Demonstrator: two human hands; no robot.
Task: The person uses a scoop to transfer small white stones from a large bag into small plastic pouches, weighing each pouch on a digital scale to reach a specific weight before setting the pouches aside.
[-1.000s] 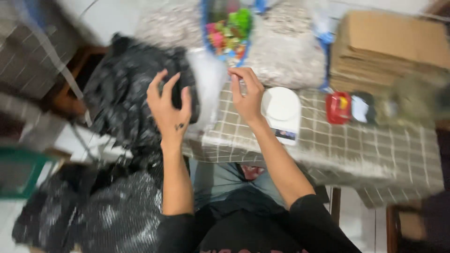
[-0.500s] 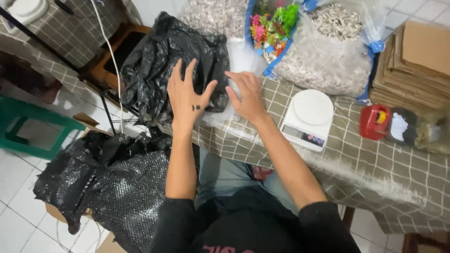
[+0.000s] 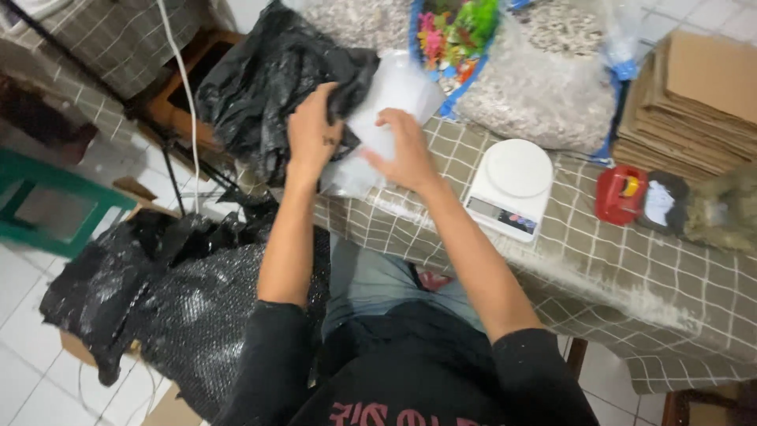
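I see the checked table first, then the black plastic bag at its left end. My left hand is clenched on that bag's edge; my right hand lies flat, fingers together, on clear plastic bags beside the white scale.

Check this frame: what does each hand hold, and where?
The left hand grips the black bag at its right edge. The right hand rests flat on the clear bags, not visibly gripping them.
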